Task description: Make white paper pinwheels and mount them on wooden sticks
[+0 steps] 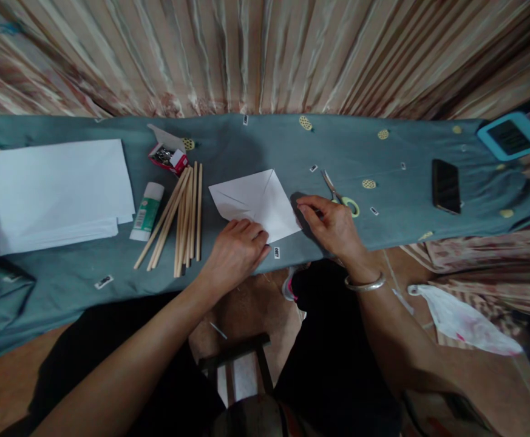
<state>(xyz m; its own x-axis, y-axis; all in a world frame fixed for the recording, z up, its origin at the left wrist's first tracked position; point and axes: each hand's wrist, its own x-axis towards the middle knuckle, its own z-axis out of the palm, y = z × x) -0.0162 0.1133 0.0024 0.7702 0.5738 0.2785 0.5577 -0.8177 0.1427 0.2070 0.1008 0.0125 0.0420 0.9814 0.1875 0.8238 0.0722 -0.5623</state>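
Note:
A white sheet of paper, folded with flaps and crease lines meeting near its middle, lies before me on the cloth. My left hand is closed over its near left edge, fingers curled and pressed down on it. Just off the paper's right corner is my right hand, thumb and forefinger drawn together in a pinch; whatever may be between them is too small to make out. Scissors with pale yellow-green handles lie right behind that hand, partly covered by it.
Left of the paper lie several wooden sticks, a green-and-white glue stick, an open red box of small metal items and a white paper stack. At right are a phone and a blue-framed device. A curtain hangs behind.

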